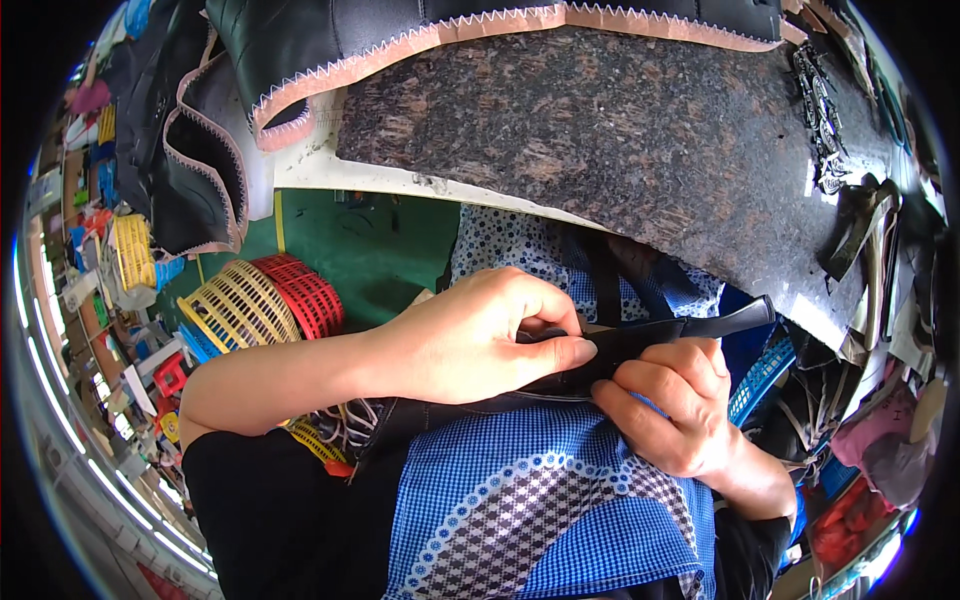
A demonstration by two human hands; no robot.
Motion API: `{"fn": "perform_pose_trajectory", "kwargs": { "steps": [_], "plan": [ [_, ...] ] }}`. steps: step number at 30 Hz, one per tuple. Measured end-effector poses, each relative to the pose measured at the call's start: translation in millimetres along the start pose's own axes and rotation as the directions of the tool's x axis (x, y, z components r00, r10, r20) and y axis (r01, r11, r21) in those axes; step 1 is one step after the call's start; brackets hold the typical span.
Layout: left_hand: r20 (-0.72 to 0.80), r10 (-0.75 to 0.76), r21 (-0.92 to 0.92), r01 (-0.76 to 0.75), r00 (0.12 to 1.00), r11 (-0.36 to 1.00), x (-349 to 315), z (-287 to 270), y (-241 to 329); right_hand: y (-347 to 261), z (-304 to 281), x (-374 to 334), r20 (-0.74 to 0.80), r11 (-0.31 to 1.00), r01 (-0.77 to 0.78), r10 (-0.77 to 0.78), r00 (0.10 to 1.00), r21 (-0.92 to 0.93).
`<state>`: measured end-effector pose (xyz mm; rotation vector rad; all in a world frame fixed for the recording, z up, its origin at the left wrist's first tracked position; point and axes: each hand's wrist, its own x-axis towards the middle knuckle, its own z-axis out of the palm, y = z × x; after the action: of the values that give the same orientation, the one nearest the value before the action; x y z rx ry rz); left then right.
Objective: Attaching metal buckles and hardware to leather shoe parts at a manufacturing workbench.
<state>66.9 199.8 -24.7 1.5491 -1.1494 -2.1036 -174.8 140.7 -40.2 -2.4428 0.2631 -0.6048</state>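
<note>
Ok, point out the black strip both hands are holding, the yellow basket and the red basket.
black strip (700,325), head view, on its free end past the right hand.
yellow basket (240,305), head view, on its ribbed side wall.
red basket (308,292), head view, on its ribbed side.

Sewing workshop — cut black pieces (330,40), plastic baskets (262,300), granite worktable (620,150).

Black strap (640,345) pinched between left hand (470,340) and right hand (675,415), over an apron (520,500) of blue-and-white gingham with a darker houndstooth panel edged in white scallops. Worktop slab (620,130) mottled brown-black granite; black pieces (330,40) on it trimmed with pink zigzag edging. Floor (370,250) green, with a yellow basket (240,305) and a red basket (305,290)
</note>
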Motion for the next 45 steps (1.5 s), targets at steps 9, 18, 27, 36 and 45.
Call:
{"fn": "perform_pose_trajectory", "kwargs": {
  "steps": [9,18,27,36,45],
  "plan": [
    [0.012,0.04,-0.141,-0.038,0.999,0.989,3,3,-15,5,3,-2,0.034,0.991,-0.042,0.038,0.999,0.127],
    [0.047,-0.011,0.003,0.011,0.999,1.0,5,-3,-6,13,-1,7,0.135,0.979,-0.029,0.002,0.991,0.203],
    [-0.013,0.089,0.183,-0.085,0.996,0.98,7,0,-5,19,-5,20,0.235,0.961,0.031,-0.098,0.967,0.276],
    [0.063,0.066,0.091,-0.071,0.996,0.993,17,-6,-10,22,-4,23,0.261,0.966,0.037,-0.105,0.96,0.256],
    [0.104,0.047,0.027,-0.05,0.993,0.998,18,-4,-14,22,-6,33,0.337,0.953,0.087,-0.187,0.923,0.291]
  ]
}}
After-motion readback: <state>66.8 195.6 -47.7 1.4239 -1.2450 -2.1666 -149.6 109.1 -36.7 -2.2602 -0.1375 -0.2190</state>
